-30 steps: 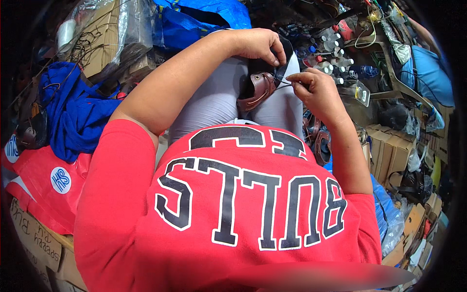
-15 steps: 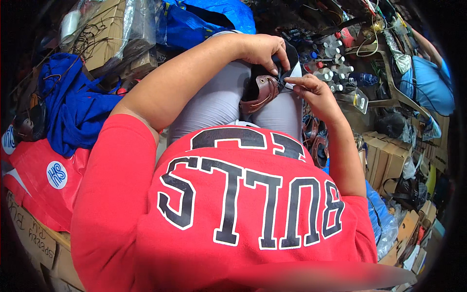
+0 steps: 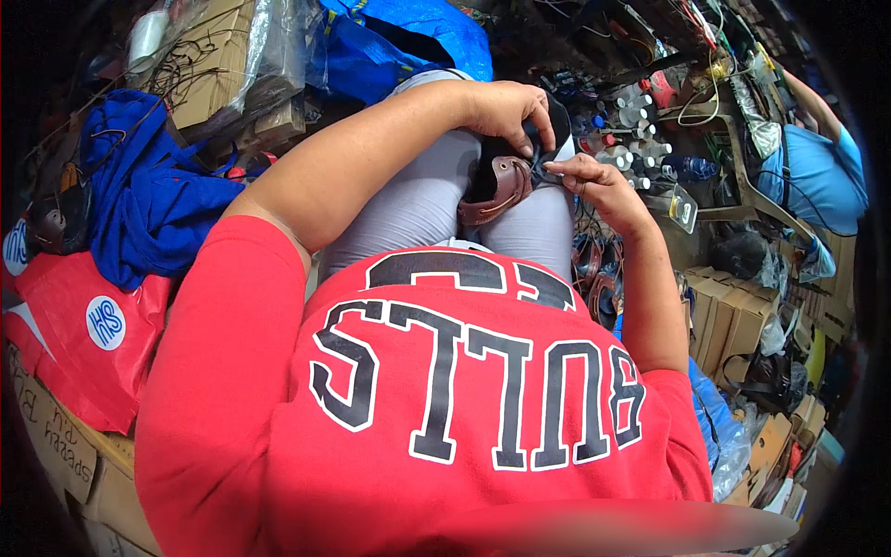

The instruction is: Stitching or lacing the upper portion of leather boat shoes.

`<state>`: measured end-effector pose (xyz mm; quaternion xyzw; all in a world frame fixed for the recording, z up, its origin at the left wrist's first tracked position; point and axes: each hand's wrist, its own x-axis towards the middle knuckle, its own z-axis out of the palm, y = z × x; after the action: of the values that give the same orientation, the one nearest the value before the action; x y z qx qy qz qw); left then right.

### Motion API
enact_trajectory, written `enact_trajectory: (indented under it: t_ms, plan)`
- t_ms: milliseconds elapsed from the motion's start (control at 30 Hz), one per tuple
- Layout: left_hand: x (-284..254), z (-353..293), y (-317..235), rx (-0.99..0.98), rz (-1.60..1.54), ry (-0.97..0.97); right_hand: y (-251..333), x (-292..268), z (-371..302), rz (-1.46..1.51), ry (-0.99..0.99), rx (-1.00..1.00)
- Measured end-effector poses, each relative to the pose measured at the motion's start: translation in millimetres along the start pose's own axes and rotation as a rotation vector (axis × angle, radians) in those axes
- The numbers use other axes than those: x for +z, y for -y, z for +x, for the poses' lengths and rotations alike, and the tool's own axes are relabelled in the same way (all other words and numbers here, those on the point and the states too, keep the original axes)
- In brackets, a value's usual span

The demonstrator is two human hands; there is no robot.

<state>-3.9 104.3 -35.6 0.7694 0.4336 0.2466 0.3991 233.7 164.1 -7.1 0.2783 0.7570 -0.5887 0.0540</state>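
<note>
the left hand arches over a black piece, its thumb and forefinger tips down on it with a narrow gap between them; whether they clamp it, i cannot tell. just right of that grip, the right hand comes in with thumb and forefinger drawn close at the black piece's near edge; what lies between those tips is too small to tell. directly below the 2 grips, toward the body, a brown leather shoe upper with a metal eyelet rests over the grey trousers, its opening to the left.

right of the grip, just past the fingers, small bottles stand in a cluster, most with white caps. below the right hand, beside the thigh, lie more brown shoes. far right of the grip is another person in a light blue shirt. beyond the grip and to its left is a bright blue bag; well left, a dark blue cloth lies above a red bag.
</note>
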Motion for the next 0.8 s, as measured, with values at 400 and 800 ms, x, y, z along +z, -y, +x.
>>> enact_trajectory:
  t_ms: [400, 800]
  plan:
    - [-3.7, -30.6, -26.0, -0.001, 0.259, -0.550, 19.6, 31.2, 0.0, -0.231, -0.426, -0.229]
    - [0.2, -54.4, -31.3, -0.274, 0.225, -0.142, 0.0, 9.5, 44.9, -0.155, -0.182, 0.057]
